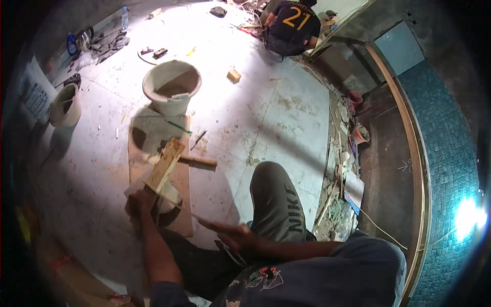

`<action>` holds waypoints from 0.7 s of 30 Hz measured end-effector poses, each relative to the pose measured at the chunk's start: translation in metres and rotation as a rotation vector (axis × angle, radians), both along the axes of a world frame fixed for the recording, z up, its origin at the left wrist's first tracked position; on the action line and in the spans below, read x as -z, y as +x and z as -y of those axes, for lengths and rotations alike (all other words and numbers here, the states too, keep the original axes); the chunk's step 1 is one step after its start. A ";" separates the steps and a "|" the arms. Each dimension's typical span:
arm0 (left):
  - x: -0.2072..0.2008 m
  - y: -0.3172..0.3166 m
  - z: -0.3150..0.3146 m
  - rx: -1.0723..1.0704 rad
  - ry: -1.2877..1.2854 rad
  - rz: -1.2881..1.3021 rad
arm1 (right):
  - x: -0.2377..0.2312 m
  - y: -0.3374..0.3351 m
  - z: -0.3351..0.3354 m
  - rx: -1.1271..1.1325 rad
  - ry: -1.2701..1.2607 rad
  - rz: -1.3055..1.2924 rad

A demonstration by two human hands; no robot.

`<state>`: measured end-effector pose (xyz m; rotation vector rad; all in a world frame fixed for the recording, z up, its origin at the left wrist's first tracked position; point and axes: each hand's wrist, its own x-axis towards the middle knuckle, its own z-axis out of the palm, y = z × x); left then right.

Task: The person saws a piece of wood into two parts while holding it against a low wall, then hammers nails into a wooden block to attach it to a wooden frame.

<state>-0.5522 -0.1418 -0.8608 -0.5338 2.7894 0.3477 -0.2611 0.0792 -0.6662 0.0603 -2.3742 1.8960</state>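
My left hand [139, 202] is closed at the near end of a rough piece of wood [166, 166], which points away from me over a brown board on the floor. A pale, rounded object [170, 198] lies beneath it, partly covered. My right hand [239, 238] grips a long, thin-bladed tool [207, 223]; its narrow end reaches left across the wood near my left hand. Its exact kind is unclear. Beyond the wood, a round wooden handle [199, 162] rests across the board's edge, its other end hidden.
A large pale bucket [171, 102] stands at the board's far end, near a green stick [179, 127]. Another bucket [65, 106] is at left. A yellow block [233, 75] lies farther off. A person [291, 28] crouches at the back. Rubble [335, 204] lines the floor's right edge.
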 end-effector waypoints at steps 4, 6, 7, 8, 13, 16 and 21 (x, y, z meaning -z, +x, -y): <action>-0.026 0.031 -0.047 0.214 0.021 -0.015 | 0.034 -0.047 0.001 0.055 0.292 0.128; -0.028 0.041 -0.089 0.393 0.022 -0.037 | 0.078 -0.120 -0.017 0.188 0.347 -0.101; -0.031 0.040 -0.068 0.388 -0.018 -0.016 | 0.069 -0.130 -0.002 0.143 0.307 0.054; -0.036 0.037 -0.035 0.360 -0.070 0.006 | 0.046 -0.121 0.023 0.077 0.255 0.227; -0.066 0.011 -0.014 0.031 -0.008 0.093 | 0.029 -0.029 0.016 0.012 0.187 0.078; -0.035 0.008 -0.042 0.189 0.012 0.119 | 0.077 -0.041 0.010 0.099 0.308 0.072; -0.006 0.010 -0.022 0.060 0.071 0.085 | 0.029 -0.120 0.022 -0.042 0.098 0.571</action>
